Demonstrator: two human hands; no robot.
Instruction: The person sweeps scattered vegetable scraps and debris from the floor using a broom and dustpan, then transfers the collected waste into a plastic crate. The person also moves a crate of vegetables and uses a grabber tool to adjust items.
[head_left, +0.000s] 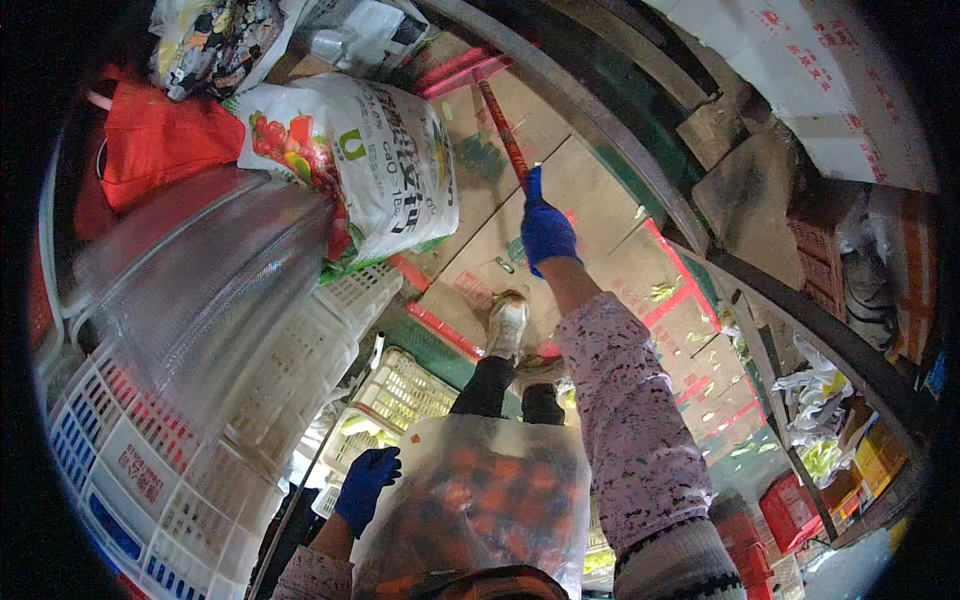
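Observation:
My right hand (550, 232), in a blue glove, is closed around the red handle of a push broom (501, 124). The broom's pink-red head rests on the cardboard-covered floor (480, 247) at the top centre. My left hand (369, 484), also gloved in blue, hangs at the lower left beside a translucent apron (480, 495), fingers partly curled and holding nothing visible. Small green leaf scraps (664, 291) lie on the cardboard to the right.
White plastic crates (142, 480) stand at the left, with a printed white sack (375, 165) and a red bag (165, 142) above them. A metal rail (697, 225) curves along the right. Red crates (791, 510) stand lower right, near pale crates (405, 386) beside my feet.

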